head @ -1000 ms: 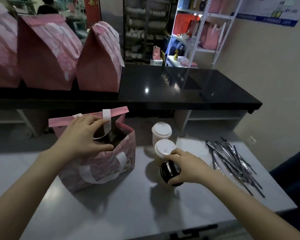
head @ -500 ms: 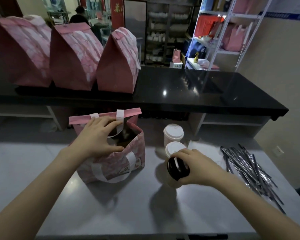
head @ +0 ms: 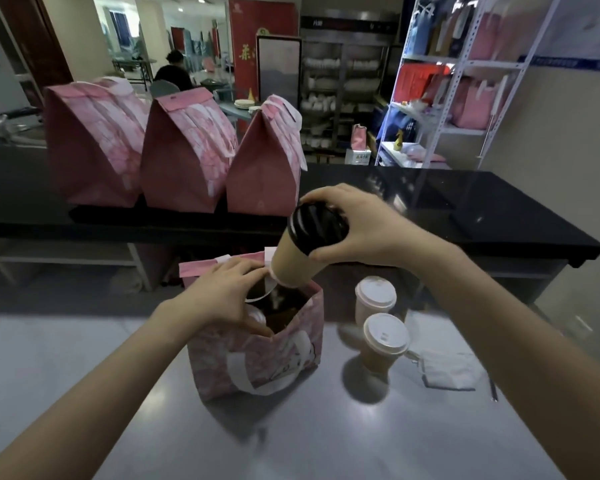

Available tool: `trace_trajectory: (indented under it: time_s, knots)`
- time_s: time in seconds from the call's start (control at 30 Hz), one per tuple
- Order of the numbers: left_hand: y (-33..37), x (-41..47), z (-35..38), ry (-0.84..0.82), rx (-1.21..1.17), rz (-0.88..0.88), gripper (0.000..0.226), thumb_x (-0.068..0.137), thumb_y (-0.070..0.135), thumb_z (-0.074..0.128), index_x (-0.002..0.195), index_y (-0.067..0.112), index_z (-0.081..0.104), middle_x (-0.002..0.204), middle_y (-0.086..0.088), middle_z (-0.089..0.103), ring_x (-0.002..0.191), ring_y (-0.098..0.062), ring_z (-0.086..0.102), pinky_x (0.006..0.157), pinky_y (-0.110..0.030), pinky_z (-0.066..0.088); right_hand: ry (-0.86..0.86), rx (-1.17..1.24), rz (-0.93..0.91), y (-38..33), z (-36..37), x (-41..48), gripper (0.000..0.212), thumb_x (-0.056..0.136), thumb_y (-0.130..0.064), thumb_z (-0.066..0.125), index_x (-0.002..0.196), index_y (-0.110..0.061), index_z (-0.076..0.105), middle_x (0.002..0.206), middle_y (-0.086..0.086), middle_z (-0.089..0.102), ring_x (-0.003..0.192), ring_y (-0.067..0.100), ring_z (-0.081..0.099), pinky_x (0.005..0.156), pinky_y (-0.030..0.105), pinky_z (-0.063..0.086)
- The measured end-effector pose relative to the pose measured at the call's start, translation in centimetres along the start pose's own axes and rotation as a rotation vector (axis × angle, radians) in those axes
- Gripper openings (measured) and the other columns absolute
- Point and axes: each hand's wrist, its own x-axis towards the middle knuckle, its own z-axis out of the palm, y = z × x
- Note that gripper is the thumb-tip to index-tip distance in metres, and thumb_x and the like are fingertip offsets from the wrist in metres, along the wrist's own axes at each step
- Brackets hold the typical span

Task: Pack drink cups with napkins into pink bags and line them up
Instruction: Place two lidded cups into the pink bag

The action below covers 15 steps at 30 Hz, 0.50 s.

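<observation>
Dim foreground, brighter far room. Soft glare on the grey tabletop (head: pixel 326 427); cups (head: pixel 383 341) cast dark shadows toward the camera. Wide-angle bending at the edges; slight overall blur.

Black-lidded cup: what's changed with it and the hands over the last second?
The right hand's grip, already round the tan paper cup with the black lid, lifted it off the grey table and carried it left; it now tilts over the open pink bag. The left hand's grip stayed on the bag's rim. The two white-lidded paper cups and three closed pink bags stayed put.
</observation>
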Motion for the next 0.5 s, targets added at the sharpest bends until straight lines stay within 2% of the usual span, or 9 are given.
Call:
trace_trajectory:
  time_s: [0.13,0.23,0.33,0.5]
  knots:
    - [-1.7,-0.1,0.4,0.0,0.006,0.04,0.109,0.058,0.085,0.055,0.149,0.034,0.024,0.152,0.011,0.029,0.137,-0.015,0.026,0.112,-0.038,0.031,-0.134,-0.036,-0.009,-0.8,3.8,1.9,0.074,0.068,-0.036,0.08,0.135,-0.03,0.048,0.123,-0.009,0.049,0.114,0.008,0.047,0.097,0.024,0.041]
    - [-3.0,-0.3,0.5,-0.033,0.028,0.016,0.117,0.06,0.085,0.057,0.153,0.031,0.011,0.157,0.011,0.019,0.143,-0.015,0.017,0.116,-0.037,0.025,-0.202,-0.085,0.014,-0.5,6.2,2.2,0.076,0.069,-0.036,0.078,0.137,-0.029,0.045,0.129,-0.006,0.047,0.118,0.014,0.048,0.099,0.033,0.046]
    - [-3.9,-0.8,0.4,-0.041,0.002,0.041,0.121,0.056,0.088,0.057,0.153,0.032,0.01,0.158,0.013,0.015,0.144,-0.014,0.014,0.117,-0.036,0.02,-0.28,-0.183,0.007,0.0,7.7,2.0,0.076,0.07,-0.034,0.075,0.138,-0.031,0.042,0.134,-0.006,0.044,0.118,0.017,0.048,0.096,0.038,0.049]
    - [-4.6,-1.7,0.6,-0.063,-0.002,0.02,0.127,0.054,0.086,0.061,0.153,0.034,0.002,0.161,0.015,0.0,0.148,-0.012,-0.006,0.119,-0.035,0.005,-0.361,-0.406,-0.001,1.7,8.5,0.6,0.083,0.073,-0.042,0.073,0.143,-0.034,0.031,0.137,-0.008,0.037,0.117,0.016,0.043,0.087,0.032,0.05]
